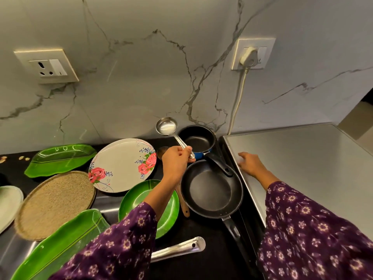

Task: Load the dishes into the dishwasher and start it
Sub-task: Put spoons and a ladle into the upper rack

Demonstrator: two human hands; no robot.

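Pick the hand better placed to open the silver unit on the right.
Right, probably. The right hand rests open on the silver unit at its left edge and holds nothing. The left hand grips the steel ladle near the black frying pan, farther from the unit.

A steel ladle (pixel 166 126) is held above the surface by the left hand (pixel 175 160), which grips its handle, with the bowl raised towards the wall. Behind it a small black saucepan (pixel 196 139) stands upright, its handle over the rim of a black frying pan (pixel 211 189). A white rose-printed plate (pixel 121 164) lies beside a round green plate (pixel 141 196). Two green leaf-shaped trays lie left, one far (pixel 60 158), one near (pixel 60 245). The silver-topped dishwasher (pixel 302 168) stands just right of the pans
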